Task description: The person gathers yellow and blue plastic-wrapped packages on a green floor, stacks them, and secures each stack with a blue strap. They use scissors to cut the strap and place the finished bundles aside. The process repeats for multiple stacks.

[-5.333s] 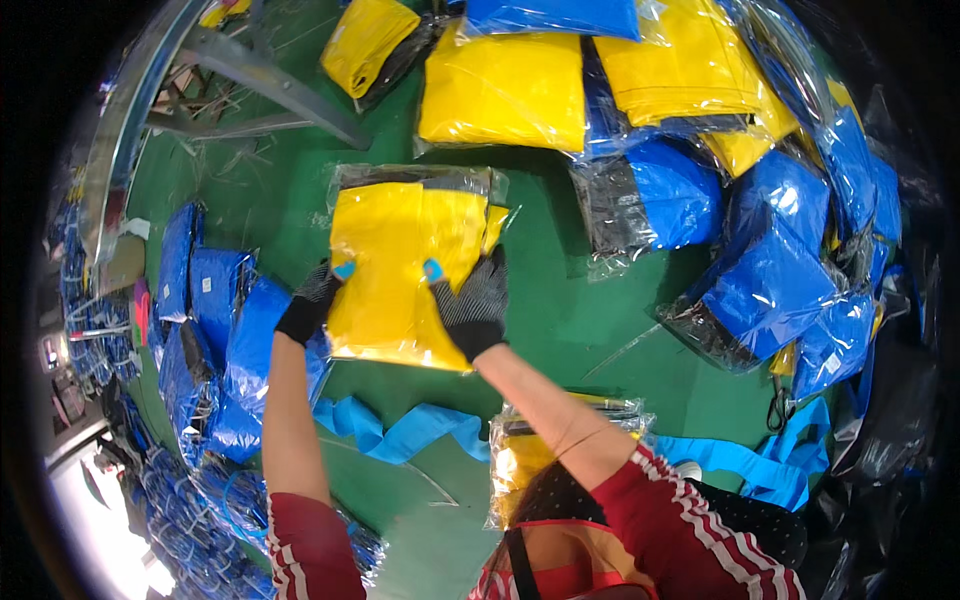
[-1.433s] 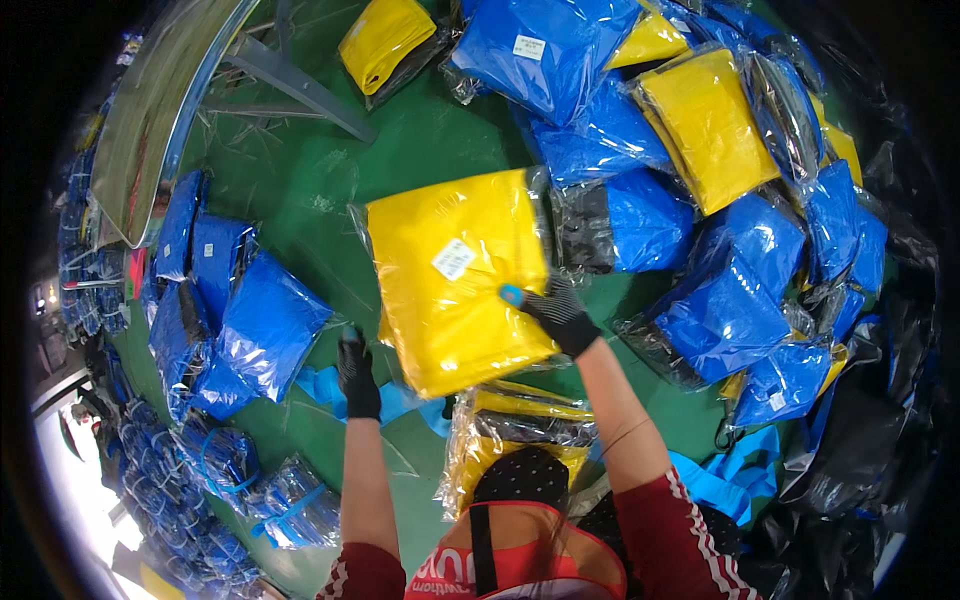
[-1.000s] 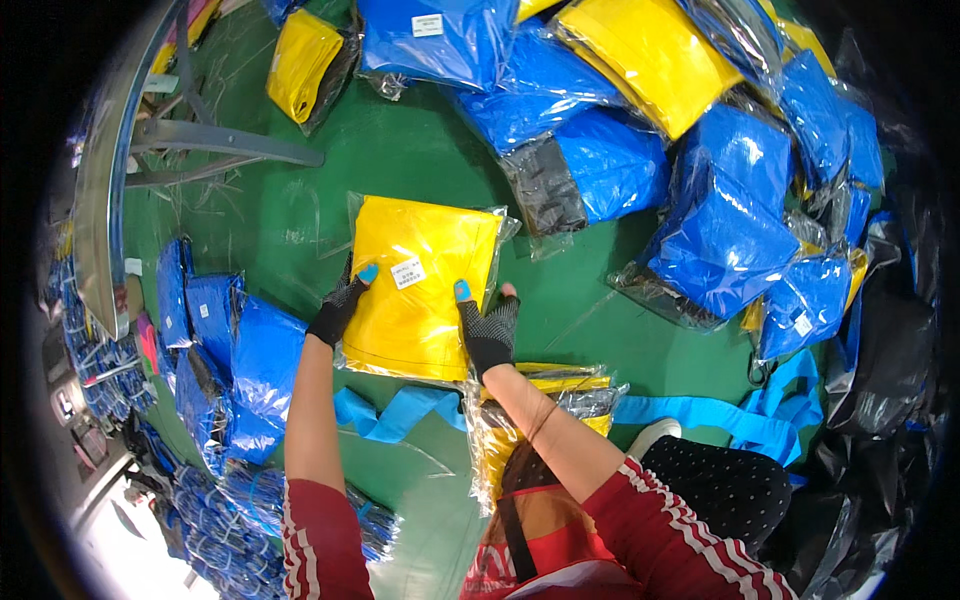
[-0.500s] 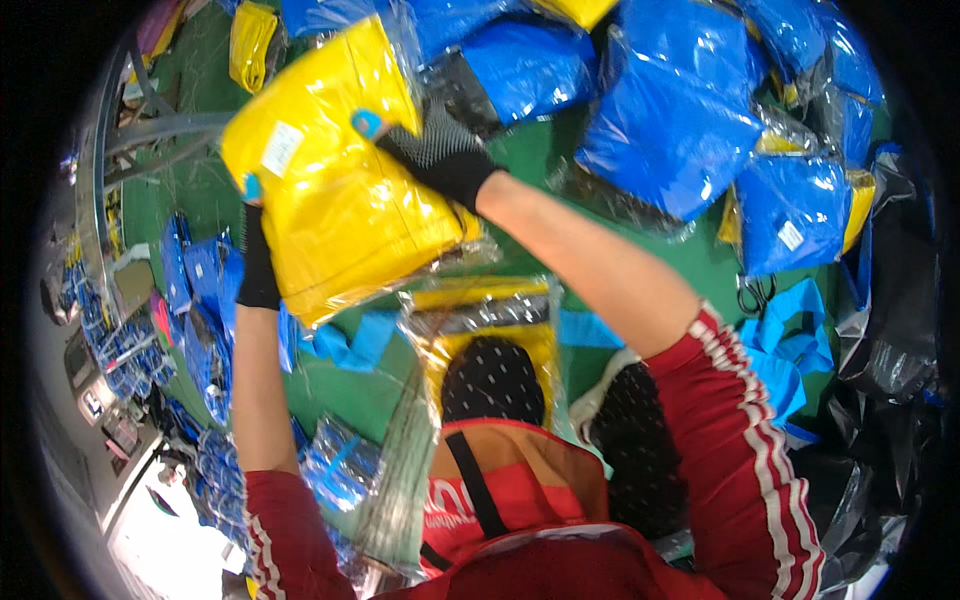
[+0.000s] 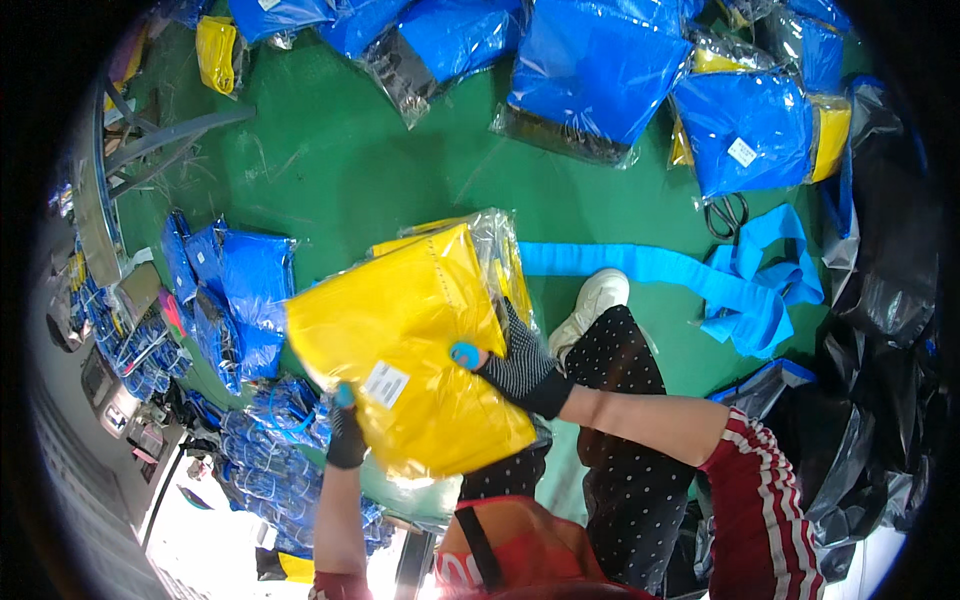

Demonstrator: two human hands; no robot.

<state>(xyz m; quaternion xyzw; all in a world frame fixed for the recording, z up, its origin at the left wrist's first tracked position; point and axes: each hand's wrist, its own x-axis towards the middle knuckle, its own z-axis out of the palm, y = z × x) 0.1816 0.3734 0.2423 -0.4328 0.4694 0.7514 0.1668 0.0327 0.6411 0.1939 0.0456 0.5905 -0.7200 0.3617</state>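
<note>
A flat yellow folded bag in clear plastic, with a white label on it, is held tilted in front of my body. My left hand, in a dark glove with a blue-tipped thumb, grips its left edge. On the right edge, my right hand is closed, its thumb on top and its fingers partly hidden beneath. Behind the held bag, another plastic-wrapped yellow package shows only in part. A light blue strap runs from it to the right across the green floor.
Blue packages in clear plastic lie along the far side, beside a small yellow one. More blue packages are at left. Black scissors handles sit near the crumpled strap; black sheeting lines the right. A metal frame stands at left.
Both hands have brought the yellow bag from the far left down toward my body, over the other yellow package. My view has shifted, showing more floor and my white shoe.
</note>
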